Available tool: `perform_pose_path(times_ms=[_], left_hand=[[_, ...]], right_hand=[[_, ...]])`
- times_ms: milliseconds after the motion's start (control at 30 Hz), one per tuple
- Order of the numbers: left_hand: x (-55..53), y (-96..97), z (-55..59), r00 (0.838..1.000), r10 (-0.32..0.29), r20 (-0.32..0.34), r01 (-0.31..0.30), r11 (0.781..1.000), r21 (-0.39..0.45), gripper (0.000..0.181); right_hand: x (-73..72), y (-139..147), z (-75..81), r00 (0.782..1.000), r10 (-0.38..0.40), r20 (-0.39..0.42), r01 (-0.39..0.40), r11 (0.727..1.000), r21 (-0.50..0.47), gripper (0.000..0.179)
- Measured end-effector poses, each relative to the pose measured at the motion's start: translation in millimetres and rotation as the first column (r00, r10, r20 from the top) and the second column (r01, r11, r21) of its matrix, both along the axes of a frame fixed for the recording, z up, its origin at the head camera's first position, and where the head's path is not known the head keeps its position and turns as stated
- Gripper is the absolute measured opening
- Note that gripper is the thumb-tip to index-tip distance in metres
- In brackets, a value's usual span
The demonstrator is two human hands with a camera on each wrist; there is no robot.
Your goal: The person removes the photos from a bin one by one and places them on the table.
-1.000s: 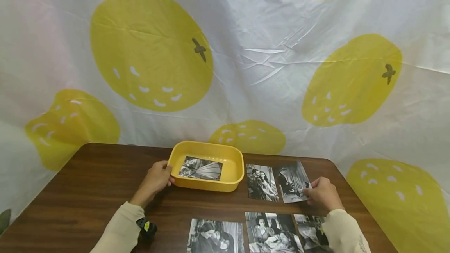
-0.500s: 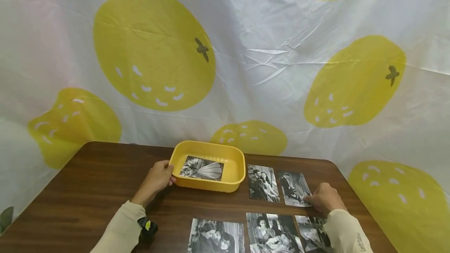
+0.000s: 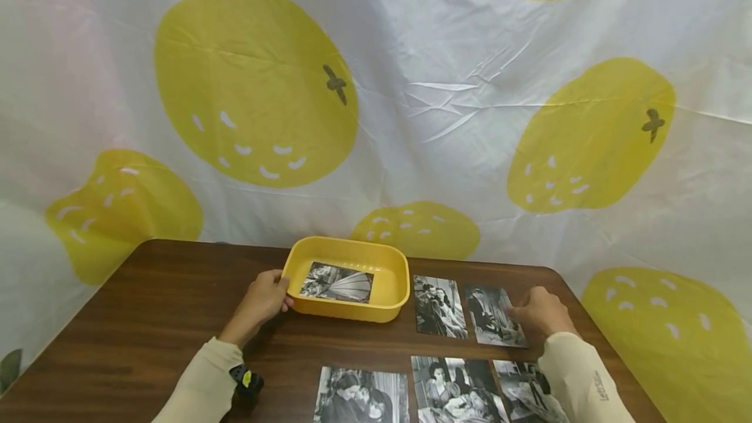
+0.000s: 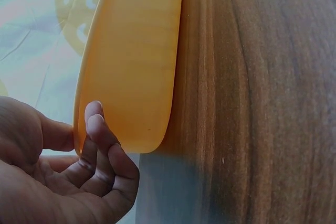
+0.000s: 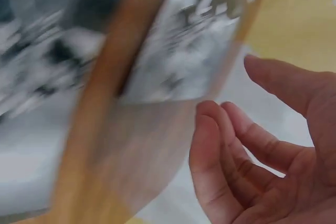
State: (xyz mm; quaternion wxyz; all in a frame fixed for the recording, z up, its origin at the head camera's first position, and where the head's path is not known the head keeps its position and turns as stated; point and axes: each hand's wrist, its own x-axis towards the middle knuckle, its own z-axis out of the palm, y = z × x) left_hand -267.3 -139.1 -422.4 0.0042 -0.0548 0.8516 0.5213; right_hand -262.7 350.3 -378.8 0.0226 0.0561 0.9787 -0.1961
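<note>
At the back of the table sits a yellow plastic tray with a black-and-white photo lying in it. My left hand grips the tray's left edge; in the left wrist view the thumb is at the rim and curled fingers touch the outer wall. To the right of the tray, two photos lie side by side, an inner photo and an outer photo. My right hand hovers by the outer photo's right edge. In the right wrist view its thumb and fingers are apart, holding nothing.
Nearer the front lie a left photo, a middle photo and a right photo, the last partly under the right sleeve. A white curtain with yellow fruit hangs behind the brown table.
My right hand has lowered the outer photo flat onto the table, let it go and lifted slightly off it. The left hand and tray have stayed put.
</note>
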Motion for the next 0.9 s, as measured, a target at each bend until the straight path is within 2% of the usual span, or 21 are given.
perform_pose_path(times_ms=[167, 267, 367, 467, 667, 767, 900], left_hand=[[1.6, 0.1, 0.5, 1.000, 0.003, 0.011, -0.003, 1.000, -0.002, 0.039], [2.2, -0.4, 1.4, 1.000, 0.007, 0.010, -0.007, 1.000, -0.008, 0.039], [3.2, -0.5, 2.3, 1.000, 0.007, 0.007, -0.007, 1.000, -0.008, 0.039], [3.8, 0.0, 2.2, 1.000, 0.008, 0.011, -0.008, 1.000, -0.004, 0.039], [4.0, 3.8, 0.9, 1.000, 0.017, 0.018, -0.017, 1.000, 0.002, 0.040], [4.0, 5.9, 0.3, 1.000, 0.021, 0.013, -0.021, 1.000, 0.004, 0.039], [6.1, 7.2, 0.4, 1.000, 0.019, 0.008, -0.019, 1.000, 0.003, 0.038]], right_hand=[[-14.0, -35.7, 15.7, 0.986, 0.063, -0.156, -0.066, 0.998, -0.016, 0.036], [-23.6, -65.5, 27.4, 0.961, 0.118, -0.250, -0.130, 0.991, -0.033, 0.034], [-32.2, -97.3, 37.5, 0.926, 0.157, -0.343, -0.188, 0.980, -0.059, 0.029], [-39.1, -129.5, 44.2, 0.907, 0.174, -0.385, -0.228, 0.968, -0.101, 0.026], [-49.5, -185.9, 43.0, 0.896, 0.256, -0.363, -0.322, 0.937, -0.132, 0.025], [-52.7, -210.0, 36.1, 0.894, 0.339, -0.294, -0.385, 0.916, -0.114, 0.030], [-56.1, -236.6, 23.2, 0.871, 0.453, -0.191, -0.475, 0.876, -0.090, 0.040]])
